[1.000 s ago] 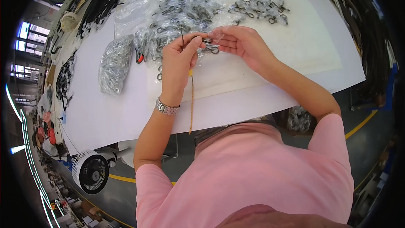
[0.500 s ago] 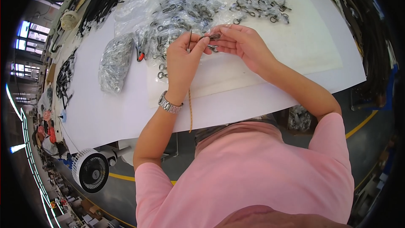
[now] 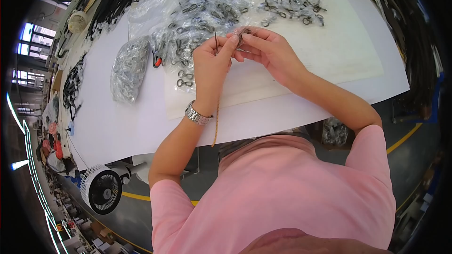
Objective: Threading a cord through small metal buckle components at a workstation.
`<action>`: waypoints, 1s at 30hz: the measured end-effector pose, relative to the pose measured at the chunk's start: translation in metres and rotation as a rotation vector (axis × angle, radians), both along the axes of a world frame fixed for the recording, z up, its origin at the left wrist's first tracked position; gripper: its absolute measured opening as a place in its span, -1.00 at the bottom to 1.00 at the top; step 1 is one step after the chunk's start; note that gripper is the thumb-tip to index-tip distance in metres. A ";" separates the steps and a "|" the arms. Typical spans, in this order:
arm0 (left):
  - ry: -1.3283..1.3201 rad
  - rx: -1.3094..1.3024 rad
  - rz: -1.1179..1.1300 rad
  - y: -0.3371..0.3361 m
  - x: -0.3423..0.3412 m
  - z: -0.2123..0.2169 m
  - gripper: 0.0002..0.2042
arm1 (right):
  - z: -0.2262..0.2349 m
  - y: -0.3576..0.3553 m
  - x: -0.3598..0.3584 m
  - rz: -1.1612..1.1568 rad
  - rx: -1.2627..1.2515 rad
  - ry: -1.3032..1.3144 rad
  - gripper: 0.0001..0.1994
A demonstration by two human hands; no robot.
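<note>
Over the table's middle, my left hand and my right hand meet fingertip to fingertip. Between them is a small dark metal clasp, looped like a snap hook and partly in clear film; fingers hide much of it. Both thumbs press on it. A thin dark pointed rod sticks up from my closed left fingers; its lower end is hidden. From below that hand hangs a yellow-brown cord. Just beyond lies a large heap of film-wrapped metal clasps, with a smaller group of clasps to its right.
Left of the heap lies a full clear plastic bag, beside a red-handled tool. Bundles of black straps line the far left, more dark strips the right edge. A fan stands off the table's near left edge.
Both hands stay together. My left hand has shifted slightly right, and the clasp is now turned upward between the fingertips, with my right fingers closed further on it.
</note>
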State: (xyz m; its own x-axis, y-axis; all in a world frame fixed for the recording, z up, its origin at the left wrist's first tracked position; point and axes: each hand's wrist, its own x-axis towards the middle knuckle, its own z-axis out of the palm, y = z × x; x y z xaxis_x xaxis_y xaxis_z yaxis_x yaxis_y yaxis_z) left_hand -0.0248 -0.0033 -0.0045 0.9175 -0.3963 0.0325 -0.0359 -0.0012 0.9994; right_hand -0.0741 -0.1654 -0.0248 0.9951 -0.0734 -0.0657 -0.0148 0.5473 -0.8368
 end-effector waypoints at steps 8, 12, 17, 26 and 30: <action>0.079 -0.021 -0.114 0.013 0.014 0.005 -0.74 | 0.001 -0.010 0.003 0.018 -0.078 -0.032 -0.72; 0.087 -0.102 -0.184 0.024 0.030 0.004 -0.79 | 0.007 -0.011 0.002 0.162 -0.091 -0.004 -0.65; 0.252 -0.082 -0.382 0.027 0.027 0.010 -0.86 | 0.003 -0.015 0.004 0.293 -0.130 -0.003 -0.58; -0.102 0.103 -0.168 0.017 0.014 0.007 -0.91 | 0.013 -0.015 0.003 0.247 -0.617 -0.103 -0.77; -0.048 0.038 -0.151 0.014 0.011 0.006 -0.91 | 0.014 -0.005 -0.005 -0.036 -1.256 -0.374 -0.81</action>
State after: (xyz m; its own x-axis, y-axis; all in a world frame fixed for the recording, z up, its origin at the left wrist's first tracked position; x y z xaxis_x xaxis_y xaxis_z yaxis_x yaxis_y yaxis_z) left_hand -0.0140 0.0105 0.0011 0.8453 -0.5312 0.0575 -0.0864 -0.0297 0.9958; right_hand -0.0793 -0.1703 -0.0108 0.9344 0.0912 0.3443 0.3261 -0.6083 -0.7237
